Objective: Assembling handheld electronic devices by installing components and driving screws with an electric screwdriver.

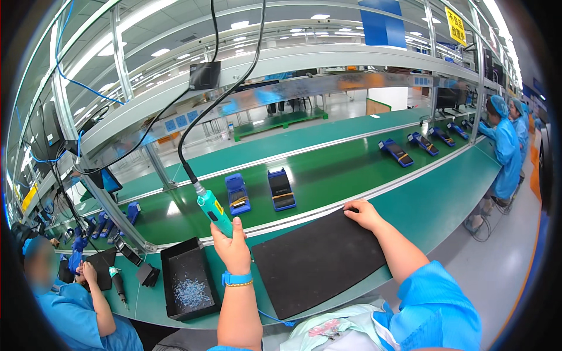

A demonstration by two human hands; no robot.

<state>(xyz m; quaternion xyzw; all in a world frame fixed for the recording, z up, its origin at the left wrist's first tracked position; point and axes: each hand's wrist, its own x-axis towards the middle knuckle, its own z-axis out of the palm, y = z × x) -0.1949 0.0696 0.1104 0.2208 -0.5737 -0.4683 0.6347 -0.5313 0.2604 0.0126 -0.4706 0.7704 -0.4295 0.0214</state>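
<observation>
My left hand [233, 251], with a blue strap on its wrist, is closed around the lower end of a mint-green electric screwdriver [214, 209]. The screwdriver hangs upright on a black cable, and its bit is hidden by the hand. A black mat [319, 262] lies in front of me on the green bench. At its far right corner my right hand [364, 214] is closed on the edge, fingers bent. Just beyond are two blue-and-black handheld devices with yellow bands, one device [237, 194] with its top part raised, the other device [282, 189] flat.
A black tray [170, 275] of small bluish-white pieces [191, 292] stands left of my left forearm. Further left, a co-worker [79, 301] sits beside another electric screwdriver [118, 284]. More devices [398, 153] line the green belt [339, 164]. Metal frame rails cross overhead.
</observation>
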